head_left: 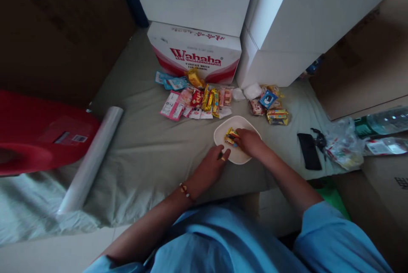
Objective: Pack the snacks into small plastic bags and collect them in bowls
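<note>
A square white bowl with rounded corners (237,155) rests on the cloth in front of me. At its near left rim is my left hand (212,162), closed with thumb and fingers on the edge. My right hand (250,140) reaches over the bowl from the right, its fingers closed on a small yellow-wrapped snack (234,134). Other small yellow wrappers (228,137) show beside those fingertips inside the bowl. My right fingers partly cover the snack, so its full shape is hidden.
Beyond the bowl lie several snack packets (196,98), and another snack group (269,101) sits farther right. Behind stands a Wahaha carton (197,54). A phone (309,151), plastic bag (342,143) and bottles (382,122) lie right; a clear film roll (92,160) and red container (44,133) left.
</note>
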A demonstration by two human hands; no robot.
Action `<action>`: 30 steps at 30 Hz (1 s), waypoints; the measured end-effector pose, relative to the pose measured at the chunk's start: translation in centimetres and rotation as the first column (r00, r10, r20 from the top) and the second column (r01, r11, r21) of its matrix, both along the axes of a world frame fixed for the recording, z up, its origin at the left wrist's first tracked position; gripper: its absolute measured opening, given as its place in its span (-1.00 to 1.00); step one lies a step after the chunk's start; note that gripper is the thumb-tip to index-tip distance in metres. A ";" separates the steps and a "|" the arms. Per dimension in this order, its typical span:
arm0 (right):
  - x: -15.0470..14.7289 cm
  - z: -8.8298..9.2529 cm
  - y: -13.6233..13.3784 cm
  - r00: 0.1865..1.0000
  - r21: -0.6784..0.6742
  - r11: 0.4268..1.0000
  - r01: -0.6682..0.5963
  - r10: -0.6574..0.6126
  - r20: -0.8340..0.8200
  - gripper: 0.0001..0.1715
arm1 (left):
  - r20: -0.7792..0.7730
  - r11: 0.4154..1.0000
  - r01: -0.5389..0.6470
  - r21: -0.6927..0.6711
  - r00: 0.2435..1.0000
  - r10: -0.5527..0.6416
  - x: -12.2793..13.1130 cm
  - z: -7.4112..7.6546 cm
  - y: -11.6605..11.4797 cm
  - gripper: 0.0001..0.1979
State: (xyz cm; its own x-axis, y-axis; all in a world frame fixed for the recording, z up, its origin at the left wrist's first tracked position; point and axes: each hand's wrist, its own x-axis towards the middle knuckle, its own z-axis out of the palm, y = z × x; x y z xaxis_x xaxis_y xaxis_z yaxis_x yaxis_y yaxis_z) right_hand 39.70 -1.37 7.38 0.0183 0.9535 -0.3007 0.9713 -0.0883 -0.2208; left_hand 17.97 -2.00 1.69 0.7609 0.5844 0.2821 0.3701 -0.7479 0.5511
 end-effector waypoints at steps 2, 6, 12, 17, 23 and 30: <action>-0.4 -0.8 0.2 0.997 0.108 0.993 -0.043 0.036 0.066 -0.69 | 0.063 0.997 -0.077 0.018 0.995 0.075 -1.3 -0.6 0.2 -0.60; 3.3 0.4 0.9 0.998 0.442 0.895 0.062 -0.055 -0.030 -0.59 | 0.055 0.979 -0.203 0.006 0.978 0.203 -5.6 -1.8 0.0 -0.68; 9.7 -0.2 5.5 0.750 0.333 0.726 0.602 -0.657 0.077 -0.38 | 0.006 0.958 -0.286 0.004 0.958 0.286 -9.6 -3.2 -0.3 -0.75; 10.4 -3.2 8.6 0.686 0.241 0.671 0.702 -0.727 0.024 -0.30 | -0.023 0.969 -0.246 0.031 0.969 0.246 -9.2 -2.8 -0.1 -0.75; 10.6 -4.5 9.6 0.691 0.171 0.669 0.723 -0.699 -0.186 -0.40 | -0.014 0.974 -0.216 0.063 0.976 0.217 -9.0 -2.3 0.1 -0.76; 9.3 -4.9 9.1 0.712 0.294 0.664 0.688 -0.538 -0.452 -0.40 | 0.018 0.971 -0.241 0.009 0.970 0.241 -9.1 -2.7 0.1 -0.76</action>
State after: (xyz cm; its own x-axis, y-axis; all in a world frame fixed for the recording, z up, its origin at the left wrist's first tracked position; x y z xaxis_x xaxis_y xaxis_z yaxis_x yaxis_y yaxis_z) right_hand 48.99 7.68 2.49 0.6264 0.7793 0.0185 0.5989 -0.4659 -0.6513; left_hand 8.86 -1.93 -1.00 0.5932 0.7465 0.3015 0.5306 -0.6441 0.5509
